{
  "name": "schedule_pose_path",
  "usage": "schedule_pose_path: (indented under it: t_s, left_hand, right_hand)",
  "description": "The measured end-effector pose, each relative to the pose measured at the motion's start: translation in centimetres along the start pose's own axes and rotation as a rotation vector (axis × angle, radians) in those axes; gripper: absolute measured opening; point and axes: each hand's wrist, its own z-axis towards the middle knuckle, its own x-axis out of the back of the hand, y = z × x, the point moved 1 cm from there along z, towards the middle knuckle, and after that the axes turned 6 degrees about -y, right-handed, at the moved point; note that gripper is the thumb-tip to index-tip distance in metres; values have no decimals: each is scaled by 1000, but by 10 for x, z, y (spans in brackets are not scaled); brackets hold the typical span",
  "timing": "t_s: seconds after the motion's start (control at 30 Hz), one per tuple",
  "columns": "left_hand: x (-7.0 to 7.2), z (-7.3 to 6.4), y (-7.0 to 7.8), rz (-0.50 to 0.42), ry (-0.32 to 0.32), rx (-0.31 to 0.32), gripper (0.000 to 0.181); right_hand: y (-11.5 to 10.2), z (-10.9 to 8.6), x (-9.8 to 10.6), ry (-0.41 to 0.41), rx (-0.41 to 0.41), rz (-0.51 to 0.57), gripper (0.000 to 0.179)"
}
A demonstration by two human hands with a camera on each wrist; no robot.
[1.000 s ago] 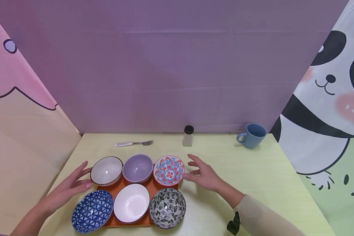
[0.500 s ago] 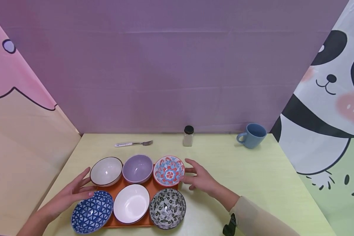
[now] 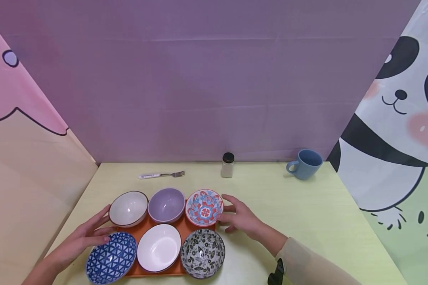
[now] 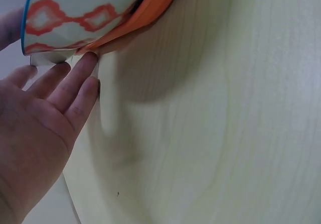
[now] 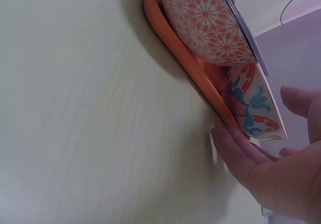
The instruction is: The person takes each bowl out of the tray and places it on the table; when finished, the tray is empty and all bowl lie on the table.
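An orange tray (image 3: 153, 274) carries several bowls in two rows. At the back are a white bowl with a dark rim (image 3: 129, 209), a purple bowl (image 3: 166, 205) and a red-and-blue patterned bowl (image 3: 204, 208). In front stand a blue triangle-patterned bowl (image 3: 110, 257), a plain white bowl (image 3: 159, 248) and a black-and-white floral bowl (image 3: 203, 253). My left hand (image 3: 76, 241) reaches to the tray's left side, fingers extended, thumb over the blue bowl's rim. Opposite, my right hand (image 3: 246, 219) has its fingertips at the tray's edge (image 5: 185, 63), beside the red-and-blue bowl.
A fork (image 3: 160, 175) lies behind the bowls on the pale wooden table (image 3: 306, 221). Farther right along the back stand a black-capped jar (image 3: 227, 166) and a blue mug (image 3: 304, 165). A purple curtain (image 3: 214, 87) hangs behind the table.
My right hand has come down and left to the tray's right edge. My left hand has shifted slightly right, closer against the tray. The bowls keep their places on it.
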Motion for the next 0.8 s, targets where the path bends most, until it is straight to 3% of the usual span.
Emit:
schedule_pose_path:
  t_s: [0.37, 0.8]
  left_hand:
    - [-1, -5, -7, -12, 41, -16, 84]
    - [2, -5, -7, -24, 31, -16, 82]
  right_hand:
    - [0, 1, -5, -15, -11, 44, 70]
    - [-2, 4, -7, 35, -21, 161, 60]
